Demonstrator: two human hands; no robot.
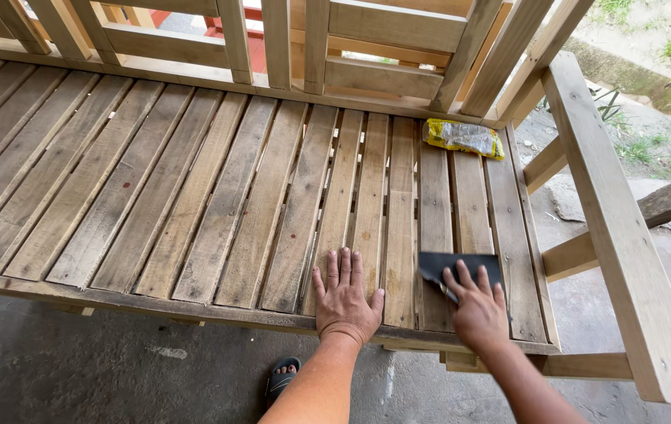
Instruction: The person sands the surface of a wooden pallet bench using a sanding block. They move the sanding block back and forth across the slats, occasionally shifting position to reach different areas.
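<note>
My left hand (344, 297) lies flat, fingers spread, on the slats near the front edge of a wooden bench seat (194, 196). It holds nothing. To its right, my right hand (474, 308) presses a dark sheet of sandpaper (437, 265) onto the slats close to the seat's right end. The sheet's far edge sticks out beyond my fingers. Both forearms come in from the bottom of the view.
A crumpled yellow wrapper (463, 137) lies at the back right corner of the seat. The slatted backrest (382, 47) runs along the top, a wooden armrest (614, 220) down the right. My sandalled foot (280, 375) stands on the concrete floor below.
</note>
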